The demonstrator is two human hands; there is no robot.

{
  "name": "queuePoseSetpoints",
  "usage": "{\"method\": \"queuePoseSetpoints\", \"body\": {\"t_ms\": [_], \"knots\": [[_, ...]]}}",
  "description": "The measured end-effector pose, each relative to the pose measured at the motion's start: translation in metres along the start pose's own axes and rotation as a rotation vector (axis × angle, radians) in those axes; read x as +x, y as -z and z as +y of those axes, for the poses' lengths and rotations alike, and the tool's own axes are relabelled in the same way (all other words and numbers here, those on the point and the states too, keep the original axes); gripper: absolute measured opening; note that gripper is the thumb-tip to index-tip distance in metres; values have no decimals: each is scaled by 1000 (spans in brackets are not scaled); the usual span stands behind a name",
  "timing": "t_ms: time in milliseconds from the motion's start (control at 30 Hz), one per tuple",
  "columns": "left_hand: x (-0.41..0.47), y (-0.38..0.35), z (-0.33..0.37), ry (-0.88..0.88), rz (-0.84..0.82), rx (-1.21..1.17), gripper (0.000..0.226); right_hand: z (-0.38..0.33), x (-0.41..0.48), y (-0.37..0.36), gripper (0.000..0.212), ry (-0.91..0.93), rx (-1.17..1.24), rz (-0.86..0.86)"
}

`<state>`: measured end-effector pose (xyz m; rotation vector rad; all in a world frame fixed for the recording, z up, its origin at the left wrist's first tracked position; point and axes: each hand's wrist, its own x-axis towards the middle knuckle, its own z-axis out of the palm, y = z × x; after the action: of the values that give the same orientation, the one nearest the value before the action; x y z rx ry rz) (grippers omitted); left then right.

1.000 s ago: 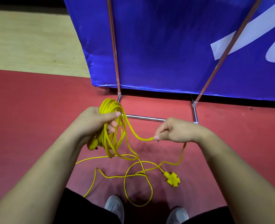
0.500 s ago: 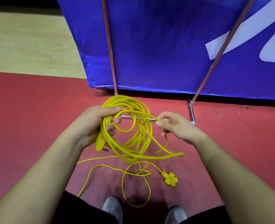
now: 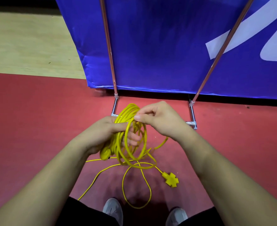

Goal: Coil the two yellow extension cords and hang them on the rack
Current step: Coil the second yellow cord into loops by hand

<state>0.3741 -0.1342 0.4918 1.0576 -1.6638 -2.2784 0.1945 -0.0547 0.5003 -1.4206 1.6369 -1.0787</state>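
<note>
Head view, looking down. The left hand (image 3: 101,132) is closed around a bundle of loops of the yellow extension cord (image 3: 131,136), fingers wrapped through the coil; the right hand (image 3: 160,119) pinches one strand at the top of the coil between thumb and forefinger, its other fingers curled. The coil is held in the air above the red floor (image 3: 28,119), just in front of the rack's base. A plug (image 3: 105,154) hangs below the left hand. Uncoiled cord trails down onto the floor in loose loops, ending in a cross-shaped yellow socket block (image 3: 170,179) that lies near the person's right shoe (image 3: 176,216); the left shoe (image 3: 113,210) stands beside the lowest loop.

Behind the hands stands the rack (image 3: 109,46): two slanting poles joined to short chrome feet. A blue banner (image 3: 159,46) hangs close behind the poles. The base crossbar is hidden by hands and coil; the rack's top is cut off by the upper edge. A second cord cannot be told apart. Pale wooden flooring (image 3: 28,46) borders the red floor's far left edge.
</note>
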Motion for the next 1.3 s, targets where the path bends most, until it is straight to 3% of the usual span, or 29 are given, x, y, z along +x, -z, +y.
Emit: {"method": "queuePoseSetpoints", "body": {"t_ms": [200, 367, 500, 600, 700, 833, 1033, 1133, 1233, 1300], "knots": [[4, 7, 3, 117, 20, -174, 26, 0, -4, -1, 17, -6, -42, -45], [5, 7, -3, 35, -76, -176, 8, 22, -8, 3, 15, -31, -37, -142], [2, 26, 7, -84, -59, -255, 36, 72, -10, 21, 23, -185, -194, -209], [-1, 37, 9, -60, -40, -201, 47, 86, -11, 26, 15, -239, -38, -65], [-4, 39, 8, 24, -5, -102, 31, 81, -7, 26, 6, -264, 309, 78], [-2, 29, 4, 102, 21, -88, 26, 67, -1, 24, 10, -244, 374, 162], [6, 8, -2, 77, -43, -118, 39, 13, -3, -3, 10, -81, 92, -67], [6, 3, -1, 45, -59, -128, 31, 0, -3, -15, 16, 8, 5, -39], [3, 9, 3, -8, -75, -147, 19, 11, -3, -8, 28, -70, 20, -33], [1, 13, 4, -22, -59, -206, 14, 29, -4, 4, 28, -143, -49, -184]]}}
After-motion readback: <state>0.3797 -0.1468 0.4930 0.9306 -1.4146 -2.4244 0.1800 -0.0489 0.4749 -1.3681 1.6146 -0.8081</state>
